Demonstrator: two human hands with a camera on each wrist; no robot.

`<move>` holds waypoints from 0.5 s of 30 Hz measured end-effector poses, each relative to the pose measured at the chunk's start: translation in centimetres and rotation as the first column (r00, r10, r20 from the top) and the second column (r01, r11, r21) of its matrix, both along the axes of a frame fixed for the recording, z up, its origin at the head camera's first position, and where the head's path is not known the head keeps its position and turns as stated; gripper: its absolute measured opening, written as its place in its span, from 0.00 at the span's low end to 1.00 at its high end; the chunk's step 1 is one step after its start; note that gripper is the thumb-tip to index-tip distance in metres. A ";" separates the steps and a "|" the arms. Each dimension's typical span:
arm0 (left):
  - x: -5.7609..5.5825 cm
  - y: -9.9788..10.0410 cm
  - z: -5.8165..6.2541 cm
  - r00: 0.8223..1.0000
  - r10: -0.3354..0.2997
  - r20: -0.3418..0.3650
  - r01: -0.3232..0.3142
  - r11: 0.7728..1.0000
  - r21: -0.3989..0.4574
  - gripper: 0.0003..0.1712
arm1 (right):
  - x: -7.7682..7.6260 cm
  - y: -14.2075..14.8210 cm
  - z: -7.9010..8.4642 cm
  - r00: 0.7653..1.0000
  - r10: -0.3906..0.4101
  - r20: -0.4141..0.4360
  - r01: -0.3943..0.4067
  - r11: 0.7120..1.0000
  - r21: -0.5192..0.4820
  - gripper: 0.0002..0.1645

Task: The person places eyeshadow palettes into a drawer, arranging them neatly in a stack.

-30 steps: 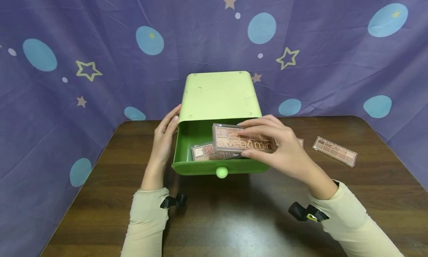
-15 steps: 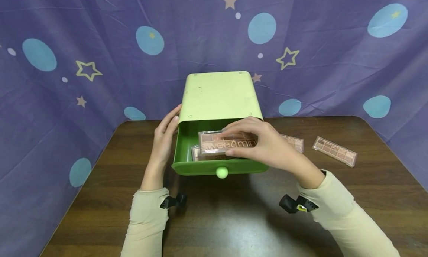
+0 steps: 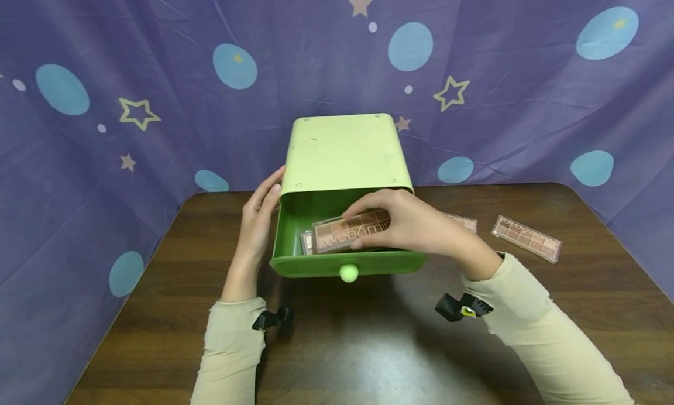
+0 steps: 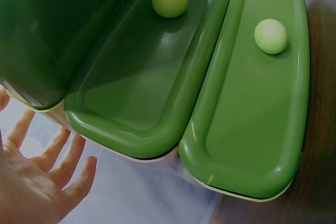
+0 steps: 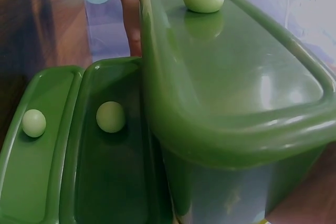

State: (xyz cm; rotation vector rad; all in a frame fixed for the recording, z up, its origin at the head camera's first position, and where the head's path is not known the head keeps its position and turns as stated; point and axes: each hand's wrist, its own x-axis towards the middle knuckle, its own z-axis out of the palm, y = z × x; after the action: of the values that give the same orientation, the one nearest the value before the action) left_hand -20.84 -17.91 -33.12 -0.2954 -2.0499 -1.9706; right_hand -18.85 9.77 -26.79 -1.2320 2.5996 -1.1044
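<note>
My right hand (image 3: 413,225) pinches a clear-lidded eyeshadow palette (image 3: 327,239) between thumb and fingers, tilted, inside the pulled-out top drawer (image 3: 305,267) of a green chest. Another palette (image 3: 307,243) in the drawer shows only its left end past the held one. Against the left side of the pale green chest (image 3: 344,153) rests my left hand (image 3: 256,220). Its fingers look spread and extended in the left wrist view, beside the drawers. In the right wrist view the open drawer's front (image 5: 247,72) hides the palettes.
On the brown table (image 3: 337,346), right of the chest, lie a palette (image 3: 526,239) and another (image 3: 464,222) partly behind my right hand. Two closed lower drawers with round knobs (image 4: 169,1) show in both wrist views. A purple patterned cloth (image 3: 326,59) hangs behind.
My right hand has moved left and down with the palette, bringing it lower into the drawer and tilting it. The left hand stays in place on the chest.
</note>
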 end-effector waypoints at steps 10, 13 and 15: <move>-0.1 0.1 0.0 1.000 -0.004 -0.001 0.004 1.000 0.017 0.25 | -0.3 -0.5 0.2 0.998 0.038 -0.051 -0.032 0.993 0.117 0.26; -0.1 0.1 0.0 1.000 -0.001 -0.003 0.001 1.000 0.022 0.24 | -0.4 -0.6 0.2 0.997 0.046 -0.056 -0.038 0.990 0.133 0.25; -0.1 0.1 0.0 1.000 0.000 -0.004 0.000 1.000 0.024 0.24 | -0.4 -0.7 0.2 0.998 0.042 -0.045 -0.037 0.992 0.123 0.24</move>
State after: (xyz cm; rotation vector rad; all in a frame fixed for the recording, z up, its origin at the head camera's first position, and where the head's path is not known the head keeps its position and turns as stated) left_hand -20.93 -17.79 -33.13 -0.2935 -2.0228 -1.9915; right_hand -19.29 9.12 -26.58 -1.2920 2.6203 -0.9051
